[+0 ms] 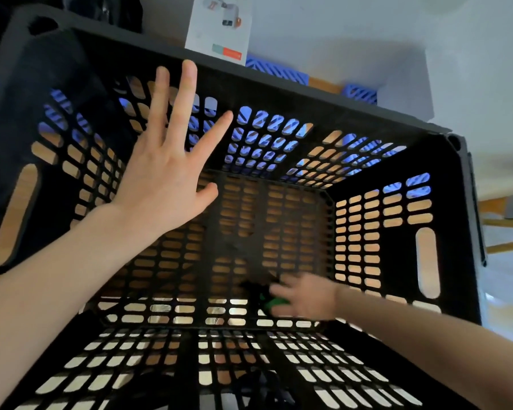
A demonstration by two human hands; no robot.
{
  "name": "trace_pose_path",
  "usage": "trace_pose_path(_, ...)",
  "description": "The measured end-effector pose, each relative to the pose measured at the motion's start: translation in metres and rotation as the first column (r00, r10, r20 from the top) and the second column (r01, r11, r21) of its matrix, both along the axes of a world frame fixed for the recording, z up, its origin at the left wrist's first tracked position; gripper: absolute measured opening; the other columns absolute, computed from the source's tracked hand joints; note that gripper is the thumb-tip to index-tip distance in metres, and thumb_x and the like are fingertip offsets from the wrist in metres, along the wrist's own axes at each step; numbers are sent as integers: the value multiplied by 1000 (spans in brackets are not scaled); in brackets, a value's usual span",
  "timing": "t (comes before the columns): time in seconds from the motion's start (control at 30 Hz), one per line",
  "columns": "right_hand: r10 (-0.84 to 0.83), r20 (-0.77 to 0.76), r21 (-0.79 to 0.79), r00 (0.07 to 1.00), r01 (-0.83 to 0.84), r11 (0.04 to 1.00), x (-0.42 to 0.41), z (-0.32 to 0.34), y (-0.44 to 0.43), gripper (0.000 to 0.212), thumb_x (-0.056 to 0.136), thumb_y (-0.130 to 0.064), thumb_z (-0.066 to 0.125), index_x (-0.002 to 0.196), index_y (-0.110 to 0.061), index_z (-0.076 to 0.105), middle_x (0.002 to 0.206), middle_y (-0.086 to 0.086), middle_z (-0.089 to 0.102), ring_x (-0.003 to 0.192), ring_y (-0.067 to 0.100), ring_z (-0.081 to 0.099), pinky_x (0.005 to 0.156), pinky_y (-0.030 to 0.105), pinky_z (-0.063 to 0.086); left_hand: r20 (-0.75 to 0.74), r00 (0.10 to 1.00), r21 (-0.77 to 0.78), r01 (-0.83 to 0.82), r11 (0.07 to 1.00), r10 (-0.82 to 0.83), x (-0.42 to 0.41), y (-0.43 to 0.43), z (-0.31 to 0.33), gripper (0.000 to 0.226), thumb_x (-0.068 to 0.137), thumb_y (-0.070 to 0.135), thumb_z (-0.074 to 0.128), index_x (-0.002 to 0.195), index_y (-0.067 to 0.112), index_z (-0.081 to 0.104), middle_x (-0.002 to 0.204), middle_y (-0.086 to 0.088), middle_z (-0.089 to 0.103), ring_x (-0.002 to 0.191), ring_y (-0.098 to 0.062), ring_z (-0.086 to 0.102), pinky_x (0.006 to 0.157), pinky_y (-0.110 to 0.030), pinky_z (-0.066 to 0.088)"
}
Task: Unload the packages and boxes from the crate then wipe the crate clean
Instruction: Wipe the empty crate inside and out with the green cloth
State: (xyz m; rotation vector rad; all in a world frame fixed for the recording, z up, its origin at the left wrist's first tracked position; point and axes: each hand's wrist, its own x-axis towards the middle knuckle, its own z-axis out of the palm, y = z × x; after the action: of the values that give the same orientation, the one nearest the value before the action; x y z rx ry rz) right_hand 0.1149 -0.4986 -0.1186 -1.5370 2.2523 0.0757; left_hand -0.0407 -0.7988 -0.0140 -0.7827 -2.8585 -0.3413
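Crate [453, 202] filling the view, black, slotted on all four walls and on the floor, seen from straight above. Left hand [163, 173] up high over the far-left corner, fingers straight and fanned wide, thumb out toward the middle, gripping nothing, palm turned toward the slotted wall; touching that wall or hovering off it, impossible to tell. Forearm crossing in from the lower left above the near wall.

Right hand [305, 295] deep down inside, at the floor, close to the near wall and right of centre, badly blurred. Green thing [274, 303] right there under the fingertips, small, with a dark patch just beside it on its left, lying on the crate floor. Fingers laid across the top of it, pointing left; wrapped round it or merely pressing flat, cannot tell through the blur. Green thing, then, at the tips of the right hand and well apart from the left.

Wooden surface [425, 261] showing orange through the slots and handle cut-outs. Beyond the far rim, white box [216, 28] with a printed product picture, just behind the crate, and blue patterned pieces [279, 71] beside it to the right, partly visible through the far wall's slots.
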Motion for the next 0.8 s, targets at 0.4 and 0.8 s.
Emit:
trace_pose_path(0.4, -733, -286, 54, 617, 774, 631, -63, -3, -9, 51, 79, -12, 68, 126, -18, 48, 125, 17, 45, 95, 35, 57, 56, 35, 48, -2, 1000, 2, 11, 1000, -11, -1, 1, 0, 90, 79, 36, 68, 155, 22, 22, 160, -24, -11, 147, -47, -9, 90, -54, 51)
trace_pose_path(0.8, -502, -270, 178, 822, 555, 813, -50, 21, 6, 60, 55, -13, 86, 111, -18, 64, 113, 15, 58, 81, 28, 63, 50, 31, 53, 0, 1000, 10, 14, 1000, -14, -1, 1, -2, 89, 79, 37, 66, 155, 23, 22, 160, -24, -11, 147, -47, -9, 91, -57, 50)
